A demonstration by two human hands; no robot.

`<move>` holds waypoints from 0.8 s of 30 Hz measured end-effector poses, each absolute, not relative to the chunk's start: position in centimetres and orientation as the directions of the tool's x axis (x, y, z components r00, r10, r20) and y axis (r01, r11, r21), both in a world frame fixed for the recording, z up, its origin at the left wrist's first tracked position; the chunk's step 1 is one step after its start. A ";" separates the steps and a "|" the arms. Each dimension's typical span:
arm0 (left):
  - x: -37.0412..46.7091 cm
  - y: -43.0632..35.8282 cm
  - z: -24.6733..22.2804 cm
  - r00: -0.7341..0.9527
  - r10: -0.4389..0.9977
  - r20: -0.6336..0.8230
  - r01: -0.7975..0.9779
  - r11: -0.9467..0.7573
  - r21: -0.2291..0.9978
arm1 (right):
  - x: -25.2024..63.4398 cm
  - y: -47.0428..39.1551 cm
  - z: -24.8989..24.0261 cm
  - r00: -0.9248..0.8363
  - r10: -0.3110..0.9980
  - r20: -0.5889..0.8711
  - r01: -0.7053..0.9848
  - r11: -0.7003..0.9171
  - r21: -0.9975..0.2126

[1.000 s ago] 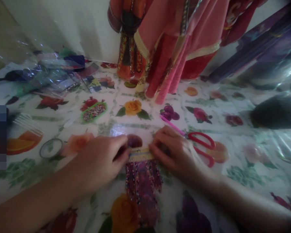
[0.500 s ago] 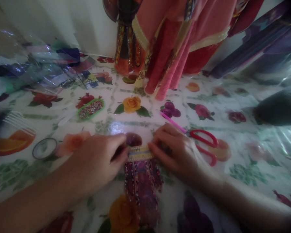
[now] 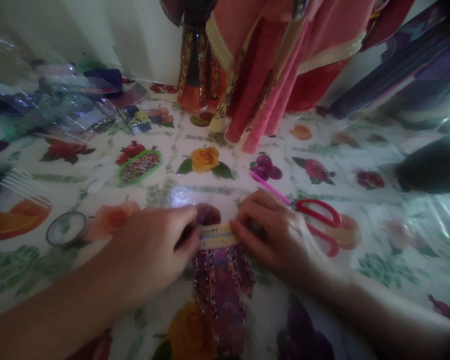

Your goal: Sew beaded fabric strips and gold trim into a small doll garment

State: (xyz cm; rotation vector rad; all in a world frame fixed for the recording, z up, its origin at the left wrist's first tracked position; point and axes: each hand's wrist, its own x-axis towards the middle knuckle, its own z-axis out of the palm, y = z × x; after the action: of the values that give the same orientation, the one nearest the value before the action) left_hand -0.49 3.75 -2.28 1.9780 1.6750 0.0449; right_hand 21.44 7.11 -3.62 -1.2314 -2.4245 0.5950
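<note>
— Where is the trim laid?
— On the table, band away from the person, fringe hanging back toward them.
— How is it gripped?
— The band's ends are pinched by the left hand and right hand, fingers closed.

- Beaded piece: yellow band with a thin blue line on top, purple fringe speckled with tiny beads.
- Table: white cover printed with yellow and orange roses, purple plums, red fruit, green leaves.
- Scissors: red handles.
- Stick: bright pink.
- Bead tray: green rim, multicoloured beads.
- Hanging cloth: pink and red, cream trim.
</note>
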 end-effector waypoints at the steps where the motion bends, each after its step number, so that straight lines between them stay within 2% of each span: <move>1: -0.5 3.7 -2.3 0.223 0.924 -0.309 0.904 -0.078 0.420 | 21.4 7.1 -3.6 -0.556 0.822 0.124 0.673 0.532 -0.514; 9: -0.3 3.8 -2.1 0.229 0.937 -0.263 0.900 -0.101 0.424 | 21.5 7.0 -3.6 -0.557 0.821 0.124 0.676 0.535 -0.507; 24: -0.3 3.7 -2.3 0.207 0.932 -0.296 0.913 -0.076 0.400 | 21.3 7.0 -3.8 -0.566 0.813 0.140 0.688 0.559 -0.463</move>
State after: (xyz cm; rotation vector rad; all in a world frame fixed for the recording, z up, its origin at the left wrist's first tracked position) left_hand -0.33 3.74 -2.29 1.9888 1.7077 0.0507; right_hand 21.33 6.99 -3.81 -1.2295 -2.4581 0.5154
